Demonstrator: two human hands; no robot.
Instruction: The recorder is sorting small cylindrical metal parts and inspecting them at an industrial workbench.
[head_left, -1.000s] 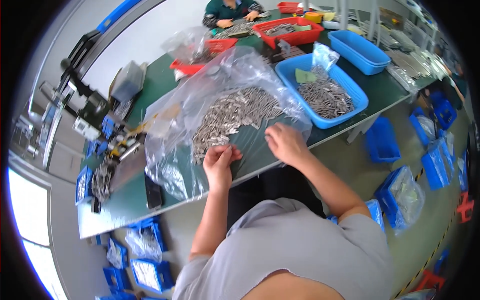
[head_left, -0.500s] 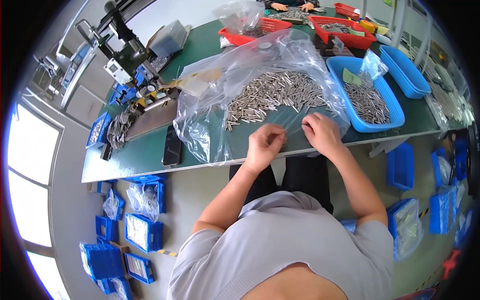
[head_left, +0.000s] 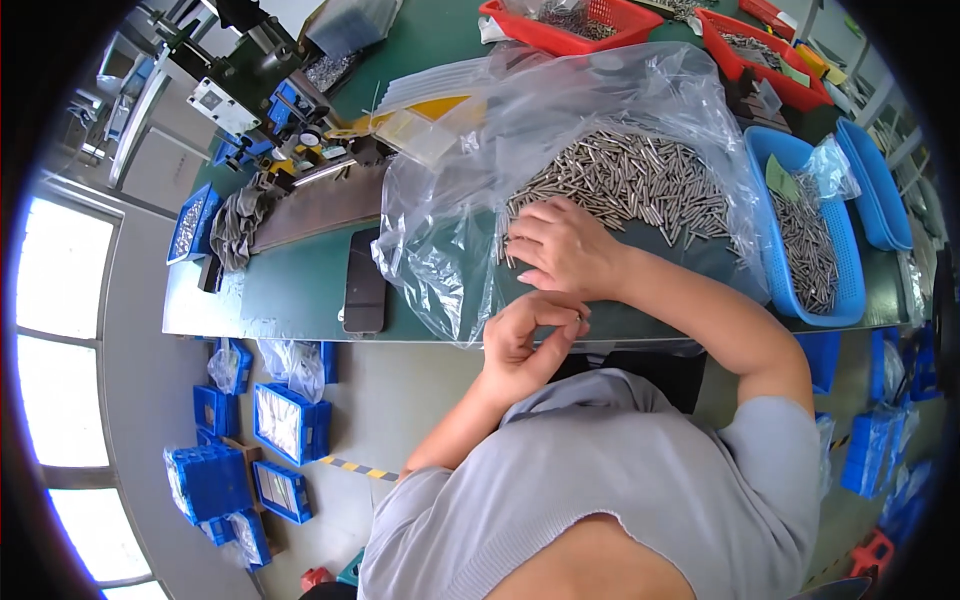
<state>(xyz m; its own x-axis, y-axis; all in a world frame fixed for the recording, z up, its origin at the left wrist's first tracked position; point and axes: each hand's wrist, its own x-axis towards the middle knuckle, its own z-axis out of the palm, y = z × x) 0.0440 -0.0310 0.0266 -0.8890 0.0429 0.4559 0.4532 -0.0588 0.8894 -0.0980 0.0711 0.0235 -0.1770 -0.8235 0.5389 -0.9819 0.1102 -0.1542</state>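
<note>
A heap of small metal pins (head_left: 640, 180) lies on a clear plastic bag (head_left: 440, 270) spread over the green table. My right hand (head_left: 568, 248) reaches across to the heap's left edge, palm down, its fingers apart over the pins. Just nearer to me, my left hand (head_left: 525, 340) is closed by the table's front edge. Between its thumb and fingertips shows a tiny dark end, seemingly of a metal pin; most of it is hidden.
To the right stands a blue basket (head_left: 855, 290) of pins, with a second blue basket (head_left: 880, 215) beyond. Red baskets (head_left: 575, 38) line the back. A phone (head_left: 364, 285) and a bench press (head_left: 255, 95) are at left. Blue crates (head_left: 290, 425) stand on the floor.
My right hand has moved left, from the near right of the heap to its left edge. The left hand has drawn closer to the table's front edge, and the view has shifted.
</note>
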